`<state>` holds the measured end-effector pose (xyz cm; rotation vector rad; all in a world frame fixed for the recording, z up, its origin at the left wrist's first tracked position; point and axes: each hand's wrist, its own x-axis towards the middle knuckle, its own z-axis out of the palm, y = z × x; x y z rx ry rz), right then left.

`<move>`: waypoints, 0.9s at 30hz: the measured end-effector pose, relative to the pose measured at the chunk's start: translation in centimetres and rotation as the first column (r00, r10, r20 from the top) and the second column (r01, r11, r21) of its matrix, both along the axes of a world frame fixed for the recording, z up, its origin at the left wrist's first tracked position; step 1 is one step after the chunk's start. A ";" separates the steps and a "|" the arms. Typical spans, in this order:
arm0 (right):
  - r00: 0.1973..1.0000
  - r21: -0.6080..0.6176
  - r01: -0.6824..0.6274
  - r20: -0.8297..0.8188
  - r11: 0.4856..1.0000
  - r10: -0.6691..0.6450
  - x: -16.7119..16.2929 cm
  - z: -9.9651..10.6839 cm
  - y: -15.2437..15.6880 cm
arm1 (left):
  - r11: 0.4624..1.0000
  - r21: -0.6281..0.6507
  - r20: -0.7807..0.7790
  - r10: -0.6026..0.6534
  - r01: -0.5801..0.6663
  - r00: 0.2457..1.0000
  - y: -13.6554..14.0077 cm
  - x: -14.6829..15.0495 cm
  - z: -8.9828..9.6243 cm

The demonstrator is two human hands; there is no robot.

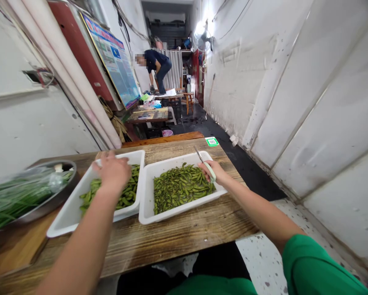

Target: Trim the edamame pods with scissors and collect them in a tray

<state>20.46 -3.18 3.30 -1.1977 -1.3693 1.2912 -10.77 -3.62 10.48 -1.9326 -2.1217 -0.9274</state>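
Well left of the right tray (147, 190), I log a metal bowl (71, 186) with long greens (14, 200) partly under clear plastic; a wooden board (21, 250) lies nearer the wearer, also left of that tray. Just beside the right tray on its left is the left tray (65, 219), pods (131, 190) in its far part. The wearer's left hand (113, 170) is over these, palm down, fingers loosely spread; it blurs on my feed, but I see nothing in its grasp. Inside the right tray, more green pods (184, 186) lie spread. At its right side, the right hand (211, 170) grips what I take for scissors (212, 174) by the pale handle, blade up and away, probably to keep the point off the pods. The trays' closeness, I judge, gives each hand one within easy reach. Beyond the right tray's far right corner, a green card (212, 141). My count: two trays, one bowl, one board, one cutting tool, one card; pods too many to number.
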 end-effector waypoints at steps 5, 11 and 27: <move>0.994 -0.013 -0.012 -0.108 1.000 0.011 0.3 -0.6 0.6 | 0.736 -0.256 0.114 -0.621 0.627 0.776 2.8 10.2 -2.8; 0.987 -0.010 0.021 -0.162 1.000 -0.023 0.3 -0.2 0.5 | 0.552 -0.363 0.417 -0.624 0.750 0.661 6.2 18.4 -8.5; 0.986 -0.019 0.000 -0.168 1.000 -0.003 0.5 -0.5 0.8 | 0.439 -0.375 0.225 -0.811 0.816 0.540 3.1 18.0 -8.5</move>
